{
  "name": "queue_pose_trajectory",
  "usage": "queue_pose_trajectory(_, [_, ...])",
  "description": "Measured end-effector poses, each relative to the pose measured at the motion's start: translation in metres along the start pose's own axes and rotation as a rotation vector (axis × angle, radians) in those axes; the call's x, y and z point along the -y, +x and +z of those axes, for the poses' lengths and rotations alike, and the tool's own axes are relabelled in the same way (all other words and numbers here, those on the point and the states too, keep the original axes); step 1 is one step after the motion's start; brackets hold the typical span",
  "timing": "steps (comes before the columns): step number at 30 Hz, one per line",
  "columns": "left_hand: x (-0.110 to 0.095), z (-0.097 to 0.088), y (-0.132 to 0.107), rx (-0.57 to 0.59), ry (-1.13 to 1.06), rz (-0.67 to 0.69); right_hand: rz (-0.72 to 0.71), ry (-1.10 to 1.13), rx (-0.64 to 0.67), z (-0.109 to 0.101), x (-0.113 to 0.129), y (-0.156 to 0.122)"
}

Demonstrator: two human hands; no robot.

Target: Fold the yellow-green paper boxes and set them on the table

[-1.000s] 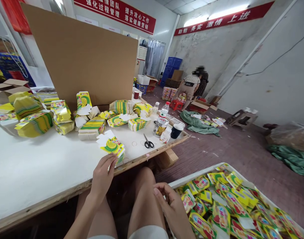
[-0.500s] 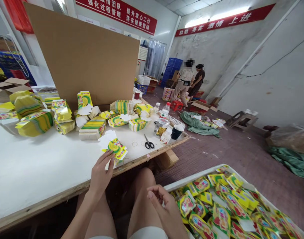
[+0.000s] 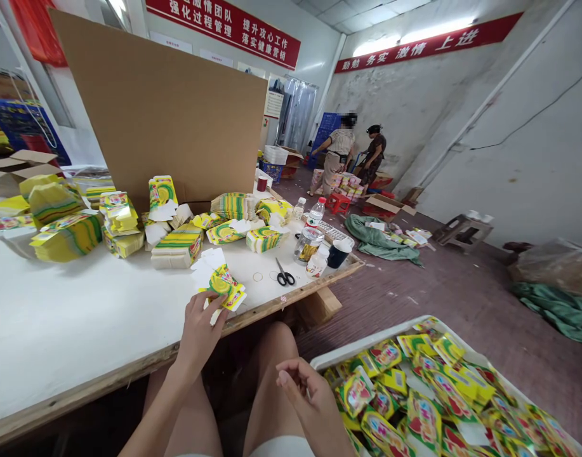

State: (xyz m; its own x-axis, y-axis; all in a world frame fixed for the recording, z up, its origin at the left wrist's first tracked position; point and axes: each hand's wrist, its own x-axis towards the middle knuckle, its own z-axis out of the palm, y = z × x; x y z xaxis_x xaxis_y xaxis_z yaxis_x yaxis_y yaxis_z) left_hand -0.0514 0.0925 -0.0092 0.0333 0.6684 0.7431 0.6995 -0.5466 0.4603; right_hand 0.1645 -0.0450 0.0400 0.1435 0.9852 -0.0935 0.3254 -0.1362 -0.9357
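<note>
My left hand (image 3: 198,331) rests at the near edge of the white table (image 3: 72,317), its fingers closed on a flat yellow and green printed carton (image 3: 223,284) that lies on a small stack there. My right hand (image 3: 306,393) hovers over my knee with the fingers loosely curled and nothing visible in them. Just to its right stands a white tray (image 3: 333,353) heaped with several yellow and red packets (image 3: 414,400).
Piles of flat yellow cartons (image 3: 66,235) cover the table's back, before a tall cardboard sheet (image 3: 162,108). Scissors (image 3: 284,274), a jar (image 3: 308,243), bottles and a cup (image 3: 339,250) sit at the right corner. Two people (image 3: 350,155) work far back among boxes.
My left hand has closed on the top carton and lifted its near edge off the stack. My right hand has drifted left and curled more. The two people at the back stood up and moved left.
</note>
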Motion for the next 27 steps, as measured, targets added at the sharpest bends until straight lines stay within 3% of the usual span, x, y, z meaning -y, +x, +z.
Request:
queue_pose_trajectory(5, [-0.028, -0.026, 0.007, -0.186, -0.083, 0.081, 0.006, 0.188, -0.011, 0.002, 0.004, 0.001])
queue_pose_trajectory(7, [-0.048, -0.035, 0.004, -0.192, -0.152, 0.162, -0.007, 0.314, -0.034, 0.004, 0.006, 0.002])
queue_pose_trajectory(11, [-0.088, -0.037, -0.017, 0.018, -0.446, 0.410, 0.011, 0.623, -0.071, 0.005, 0.009, 0.003])
queue_pose_trajectory(13, [-0.100, -0.031, -0.031, 0.154, -0.594, 0.451, 0.070, 0.752, -0.065, 0.004, 0.011, 0.002])
queue_pose_trajectory(15, [-0.108, -0.026, -0.041, 0.210, -0.734, 0.298, 0.108, 0.803, -0.081, 0.002, 0.012, 0.001])
queue_pose_trajectory(19, [-0.116, -0.020, -0.044, 0.213, -1.196, -0.389, 0.115, 0.770, -0.100, 0.002, 0.013, -0.003])
queue_pose_trajectory(21, [-0.117, -0.018, -0.040, 0.325, -1.444, -0.607, 0.105, 0.770, -0.050, 0.006, 0.015, -0.004])
queue_pose_trajectory(24, [-0.116, -0.019, -0.035, 0.487, -1.581, -0.716, 0.080, 0.792, 0.009, 0.012, 0.017, -0.005])
queue_pose_trajectory(27, [-0.115, -0.021, -0.033, 0.506, -1.581, -0.729, 0.056, 0.751, -0.015, 0.014, 0.015, -0.006])
